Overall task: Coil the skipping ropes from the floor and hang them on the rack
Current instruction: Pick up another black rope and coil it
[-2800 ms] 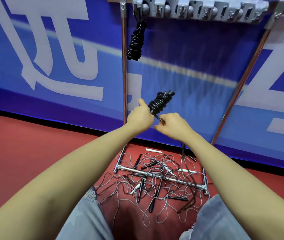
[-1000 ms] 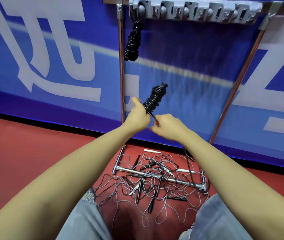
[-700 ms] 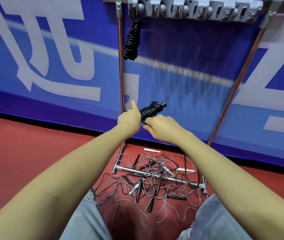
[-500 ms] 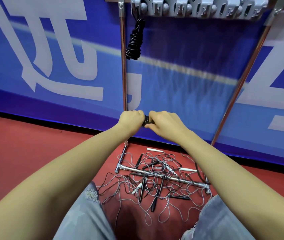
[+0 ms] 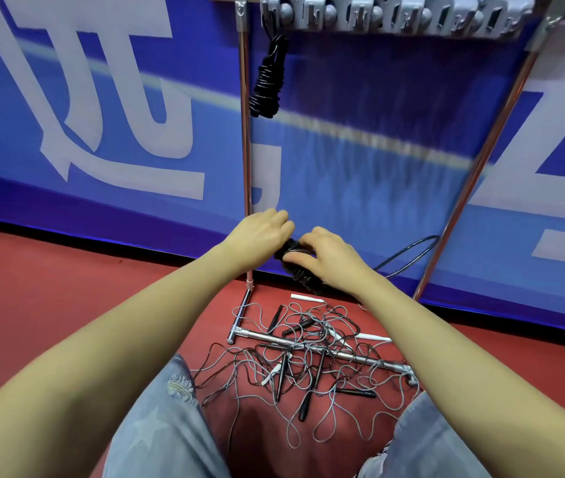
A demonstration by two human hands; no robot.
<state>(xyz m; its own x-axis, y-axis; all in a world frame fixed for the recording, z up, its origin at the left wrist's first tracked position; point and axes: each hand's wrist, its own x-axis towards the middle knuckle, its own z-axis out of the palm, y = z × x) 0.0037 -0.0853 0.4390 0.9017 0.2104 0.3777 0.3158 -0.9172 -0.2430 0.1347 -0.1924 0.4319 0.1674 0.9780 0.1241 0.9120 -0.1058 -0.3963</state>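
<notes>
Both hands meet in front of the blue banner (image 5: 101,108), about halfway up the rack. The right hand (image 5: 329,258) has its fingers and thumb curled round a black coiled rope (image 5: 300,274), whose bundle sticks out below the palm toward the floor. A loose tail of the same black rope (image 5: 408,250) arcs out to the right and passes close to the rack's slanted right pole (image 5: 481,160). The left hand (image 5: 260,236) sits just beside the bundle's upper end with its fingers bent; the bundle hides behind the knuckles there, so it seems to touch or pinch the rope, but I cannot tell for certain.

The rack (image 5: 391,17) is a grey bar with a row of hooks at the top edge of the view, carried on two shiny metal poles. One finished black coil (image 5: 269,81) already hangs from the leftmost hook, right beside the upright left pole (image 5: 244,132).

On the red floor (image 5: 50,291) lies a tangled heap of thin grey ropes (image 5: 308,367) with black and white handles, spread over the rack's metal foot bar (image 5: 322,350) (the ropes cross it in several places). The person's knees in light denim (image 5: 163,429) frame the heap at the bottom.
</notes>
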